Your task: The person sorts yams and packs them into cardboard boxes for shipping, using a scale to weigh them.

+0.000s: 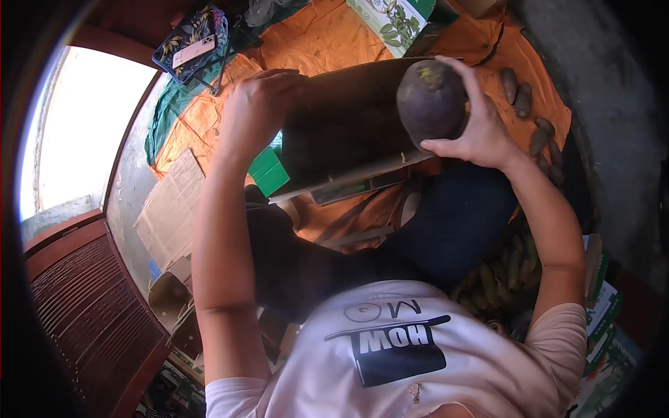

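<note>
Right hand had the round dark purple produce piece: thumb under its lower side, fingers around the upper right, so a firm-looking clasp with the piece between thumb and fingers. Most of it stuck out to the left of the palm, yellowish patch near the top, unobstructed on the camera side. It overlapped the right part of the open carton in view; height above it or contact with it, can't tell.

Left hand was at the carton's upper left edge, back of hand to camera, fingers bent and bunched toward the rim. Fingertips hidden, so can't tell whether it was gripping or just resting. Well apart from the piece, with the dark carton interior between the two hands.

Green box-like part sat at the carton's left end, below the left hand. Carton was in front of the person's legs, over an orange tarp. Elongated tubers lay on the tarp's right side, beyond the right hand. Printed carton stood past the far edge. Pink phone lay on a patterned folding stool, upper left.
</note>
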`<action>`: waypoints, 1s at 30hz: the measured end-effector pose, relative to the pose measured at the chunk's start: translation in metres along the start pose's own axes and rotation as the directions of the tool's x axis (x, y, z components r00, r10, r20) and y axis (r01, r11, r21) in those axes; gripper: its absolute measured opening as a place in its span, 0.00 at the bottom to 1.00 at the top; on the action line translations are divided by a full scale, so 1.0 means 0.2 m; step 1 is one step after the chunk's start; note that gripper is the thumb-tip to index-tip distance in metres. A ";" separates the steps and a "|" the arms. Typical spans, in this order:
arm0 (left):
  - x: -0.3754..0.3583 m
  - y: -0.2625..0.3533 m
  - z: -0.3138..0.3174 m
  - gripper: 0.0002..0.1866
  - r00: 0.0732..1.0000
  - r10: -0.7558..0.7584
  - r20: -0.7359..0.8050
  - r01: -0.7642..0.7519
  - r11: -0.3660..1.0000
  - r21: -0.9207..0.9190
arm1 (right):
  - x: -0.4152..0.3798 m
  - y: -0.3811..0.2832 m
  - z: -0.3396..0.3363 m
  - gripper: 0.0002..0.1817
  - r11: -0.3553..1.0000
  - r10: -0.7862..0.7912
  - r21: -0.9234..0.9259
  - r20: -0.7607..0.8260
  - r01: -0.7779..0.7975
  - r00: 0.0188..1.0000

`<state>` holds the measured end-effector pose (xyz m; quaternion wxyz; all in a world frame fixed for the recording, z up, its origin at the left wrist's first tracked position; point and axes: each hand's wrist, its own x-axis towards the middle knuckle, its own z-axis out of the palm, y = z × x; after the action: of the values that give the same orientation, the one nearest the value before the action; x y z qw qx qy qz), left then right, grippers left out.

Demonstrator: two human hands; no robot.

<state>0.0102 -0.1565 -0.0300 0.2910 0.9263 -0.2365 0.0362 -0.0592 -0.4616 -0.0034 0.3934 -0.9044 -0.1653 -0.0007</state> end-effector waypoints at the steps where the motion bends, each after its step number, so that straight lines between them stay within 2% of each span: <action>1: 0.00 0.00 0.00 0.08 1.000 0.008 0.008 -0.008 1.000 0.015 | 0.06 0.02 0.10 0.53 0.997 0.016 -0.074 0.109 -0.008 0.994; 3: 0.01 -0.01 -0.01 0.07 1.000 0.025 0.020 -0.025 0.999 0.044 | 0.14 0.10 0.29 0.54 0.972 0.162 -0.209 0.265 -0.107 0.950; 5: 0.00 -0.01 -0.02 0.07 1.000 0.020 0.021 -0.021 0.999 0.035 | 0.21 0.22 0.45 0.55 0.943 0.248 -0.310 0.401 -0.124 0.882; 7: 0.00 -0.02 -0.01 0.08 0.999 0.035 0.010 -0.035 0.998 0.042 | 0.26 0.20 0.51 0.57 0.888 0.392 -0.420 0.474 -0.188 0.788; 9: -0.01 -0.05 0.00 0.07 1.000 0.020 0.002 -0.020 0.999 0.046 | 0.27 0.27 0.60 0.58 0.836 0.481 -0.508 0.492 -0.209 0.726; 13: 0.01 -0.04 -0.01 0.05 1.000 0.004 0.025 -0.007 0.995 0.098 | 0.27 0.38 0.73 0.59 0.727 0.574 -0.637 0.363 -0.254 0.734; 16: 0.02 -0.04 0.00 0.04 1.000 0.009 0.027 -0.013 0.992 0.126 | 0.28 0.39 0.78 0.60 0.662 0.649 -0.681 0.314 -0.312 0.692; 19: 0.02 -0.04 0.00 0.04 0.999 0.024 0.026 -0.027 0.989 0.142 | 0.25 0.40 0.81 0.59 0.636 0.639 -0.729 0.313 -0.253 0.703; 22: 0.01 -0.03 0.00 0.05 0.999 0.027 0.017 -0.029 0.990 0.135 | 0.22 0.43 0.79 0.58 0.613 0.570 -0.787 0.386 -0.062 0.725; 25: 0.01 -0.02 -0.01 0.06 0.999 0.030 0.020 -0.032 0.991 0.130 | 0.20 0.48 0.78 0.58 0.567 0.559 -0.823 0.389 0.004 0.732; 28: 0.01 -0.02 -0.01 0.07 0.999 0.027 0.037 -0.032 0.989 0.147 | 0.26 0.46 0.83 0.58 0.481 0.694 -0.876 0.363 -0.025 0.622; 30: 0.01 -0.01 -0.02 0.07 0.998 0.029 0.054 -0.037 0.990 0.139 | 0.28 0.42 0.79 0.54 0.528 0.703 -0.847 0.396 -0.060 0.591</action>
<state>0.0141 -0.1534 -0.0272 0.2185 0.9410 -0.2561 0.0336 -0.0019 -0.3861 -0.1638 -0.1343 -0.9171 -0.0604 0.3705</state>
